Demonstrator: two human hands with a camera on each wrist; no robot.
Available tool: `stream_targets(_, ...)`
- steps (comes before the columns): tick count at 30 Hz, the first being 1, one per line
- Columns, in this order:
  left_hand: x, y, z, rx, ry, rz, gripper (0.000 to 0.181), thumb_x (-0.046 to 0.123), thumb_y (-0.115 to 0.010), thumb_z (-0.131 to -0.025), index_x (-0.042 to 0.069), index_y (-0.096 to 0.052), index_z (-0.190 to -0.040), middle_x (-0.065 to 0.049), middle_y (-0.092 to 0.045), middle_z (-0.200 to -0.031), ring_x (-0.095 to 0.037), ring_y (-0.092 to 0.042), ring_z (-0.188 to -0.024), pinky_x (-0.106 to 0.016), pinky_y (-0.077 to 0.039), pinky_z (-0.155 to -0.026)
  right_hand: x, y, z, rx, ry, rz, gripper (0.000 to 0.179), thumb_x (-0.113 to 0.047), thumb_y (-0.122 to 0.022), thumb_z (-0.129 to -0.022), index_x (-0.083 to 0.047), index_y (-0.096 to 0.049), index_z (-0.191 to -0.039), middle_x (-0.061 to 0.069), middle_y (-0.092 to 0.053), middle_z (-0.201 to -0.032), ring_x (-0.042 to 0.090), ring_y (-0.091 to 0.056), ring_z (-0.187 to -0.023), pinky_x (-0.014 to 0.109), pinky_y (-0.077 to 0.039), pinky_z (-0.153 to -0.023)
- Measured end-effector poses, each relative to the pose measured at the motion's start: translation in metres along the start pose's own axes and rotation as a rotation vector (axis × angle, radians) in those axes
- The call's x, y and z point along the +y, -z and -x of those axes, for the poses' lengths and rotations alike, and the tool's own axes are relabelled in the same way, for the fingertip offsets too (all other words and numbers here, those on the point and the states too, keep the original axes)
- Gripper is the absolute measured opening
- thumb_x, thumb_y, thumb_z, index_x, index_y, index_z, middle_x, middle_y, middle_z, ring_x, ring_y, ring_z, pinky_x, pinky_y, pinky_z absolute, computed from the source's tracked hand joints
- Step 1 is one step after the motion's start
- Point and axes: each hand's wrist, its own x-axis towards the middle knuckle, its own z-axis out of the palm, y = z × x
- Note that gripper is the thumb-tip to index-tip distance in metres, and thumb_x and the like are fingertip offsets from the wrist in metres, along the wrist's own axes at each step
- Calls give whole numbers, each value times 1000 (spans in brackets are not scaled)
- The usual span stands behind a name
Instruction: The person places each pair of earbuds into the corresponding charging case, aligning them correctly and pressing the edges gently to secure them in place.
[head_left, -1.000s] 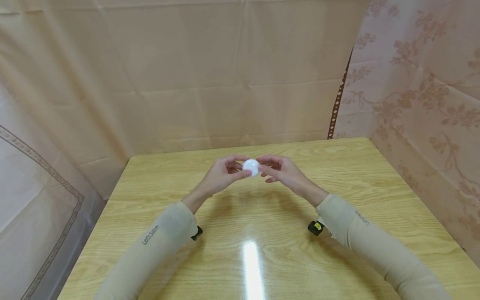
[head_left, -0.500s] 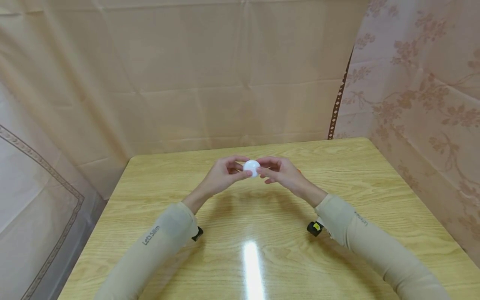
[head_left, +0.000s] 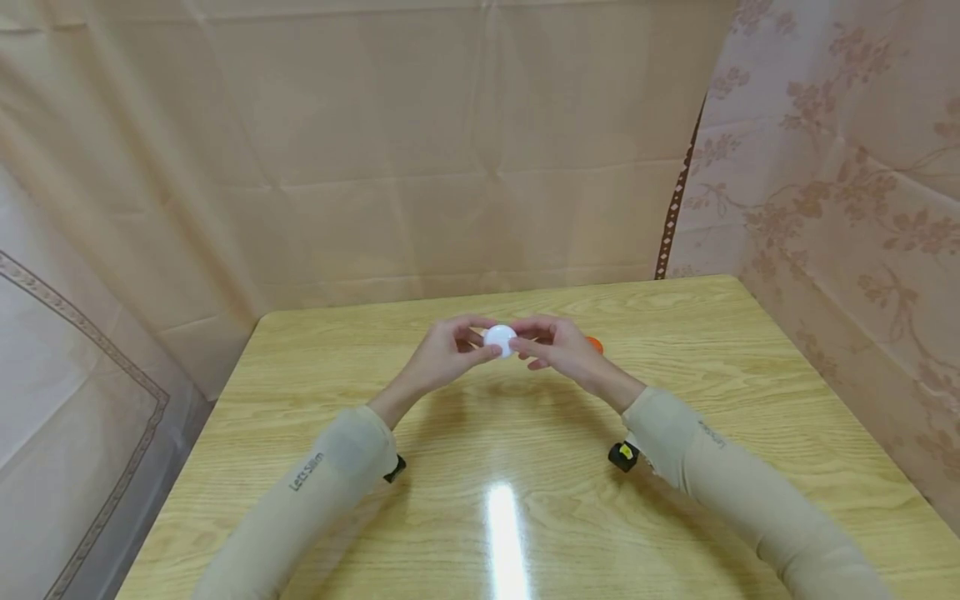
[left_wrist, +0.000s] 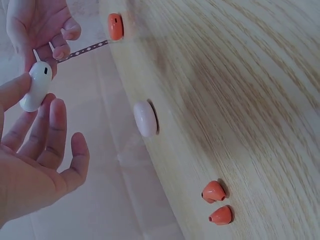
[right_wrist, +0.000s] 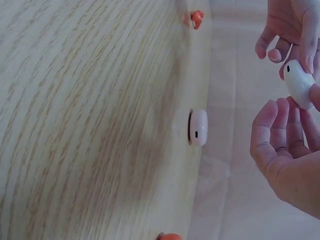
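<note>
Both hands pinch a white, glossy, rounded earbud case with a small dark slot [head_left: 498, 337], held up over the far part of the table. My left hand [head_left: 446, 354] grips its left side between thumb and fingers; my right hand [head_left: 572, 354] grips its right side. In the left wrist view the left thumb lies along the case [left_wrist: 36, 90] with fingertips under its lower end. The right wrist view shows the white case [right_wrist: 298, 82] between both hands. Whether its lid is parted I cannot tell.
Below the hands, near the far table edge, lies a pale pink case [left_wrist: 145, 119]. An orange case [left_wrist: 115, 26] lies to the right, partly behind the right hand in the head view. Two small orange earbuds [left_wrist: 214, 191] lie to the left on the wooden table [head_left: 450, 450].
Both hands and the white case have shifted slightly toward me. My right hand and forearm have moved a little left, uncovering part of the orange case behind them.
</note>
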Motion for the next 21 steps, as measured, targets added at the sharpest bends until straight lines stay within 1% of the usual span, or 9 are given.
stream_targets(2, -1, 0, 0, 8, 2, -33, 37, 18, -78, -92, 6, -68, -125, -7, -73, -98, -34, -71, -85, -31, -57, -71, 1, 0, -2, -2, -3, 2, 41, -24, -71, -98, -6, -63, -134, 13, -67, -117, 50, -57, -112, 50, -56, -87)
stream_targets(6, -5, -1, -1, 36, -10, -126, 37, 22, -79, -92, 9, -70, -124, -5, -74, -98, -21, -70, -79, -31, -56, -69, 4, -2, -6, 8, -23, 2, 39, -22, -71, -98, -5, -64, -132, 13, -68, -116, 50, -57, -112, 48, -57, -86)
stream_targets(9, -9, -1, -2, 51, -5, -171, 37, 24, -79, -91, 10, -70, -125, -5, -73, -101, -17, -69, -78, -31, -56, -68, 7, -5, -11, 16, -50, 3, 39, -23, -71, -98, -4, -64, -131, 13, -67, -116, 46, -59, -110, 52, -56, -87)
stream_targets(12, -13, -1, -1, 58, 32, -194, 37, 25, -79, -92, 12, -70, -125, -5, -73, -104, -17, -68, -80, -31, -56, -68, 11, -8, -18, 16, -75, 24, 40, -25, -72, -98, -5, -65, -131, 11, -67, -116, 38, -62, -104, 55, -55, -86)
stream_targets(15, -18, -1, -2, 57, 76, -217, 37, 26, -78, -92, 12, -70, -126, -4, -73, -103, -17, -68, -81, -32, -57, -69, 15, -11, -23, 21, -88, 83, 40, -26, -72, -97, -5, -65, -131, 10, -67, -113, 32, -63, -99, 53, -56, -82)
stream_targets(18, -24, -2, -4, 45, 109, -237, 39, 27, -77, -93, 12, -70, -128, -3, -74, -102, -17, -69, -84, -32, -57, -71, 18, -12, -28, 37, -102, 127, 38, -24, -72, -97, -4, -66, -129, 10, -69, -108, 34, -64, -95, 48, -57, -74)
stream_targets(21, -30, -3, -8, 27, 130, -238, 39, 25, -75, -94, 10, -69, -130, -5, -75, -101, -19, -69, -86, -32, -57, -72, 21, -14, -31, 47, -124, 137, 36, -22, -72, -96, -4, -67, -128, 10, -70, -106, 38, -64, -93, 41, -55, -66)
